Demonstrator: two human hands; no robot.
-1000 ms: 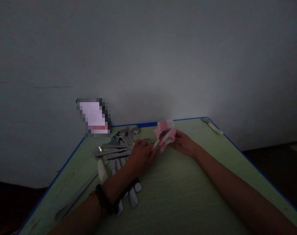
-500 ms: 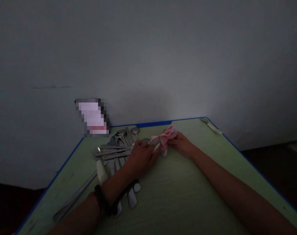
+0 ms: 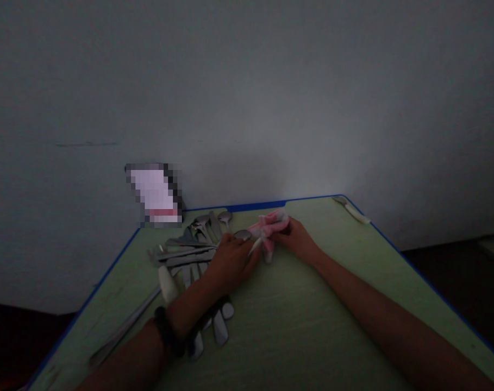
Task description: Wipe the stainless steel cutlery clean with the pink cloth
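My right hand (image 3: 298,239) is closed on a pink and white cloth (image 3: 271,225), which is bunched up near the middle of the table. My left hand (image 3: 232,263) is closed on a piece of cutlery (image 3: 255,247) with a pale part that sticks out toward the cloth. A spoon bowl (image 3: 242,235) shows just beyond the left fingers. Under and around my left hand and forearm lies a pile of metal cutlery (image 3: 189,255), with several forks, knives and spoons. One piece with a thick white handle (image 3: 167,283) lies beside my left forearm.
A pale green table (image 3: 295,326) with a blue edge stands against a grey wall (image 3: 271,98). A fork with a white handle (image 3: 356,213) lies at the far right corner. At the back left a blurred phone-like object (image 3: 155,193) leans. Long cutlery (image 3: 126,326) lies at the left.
The cloth has changed shape and shifted slightly left with my right hand. My left hand has moved a little left, and the piece in it has shifted too.
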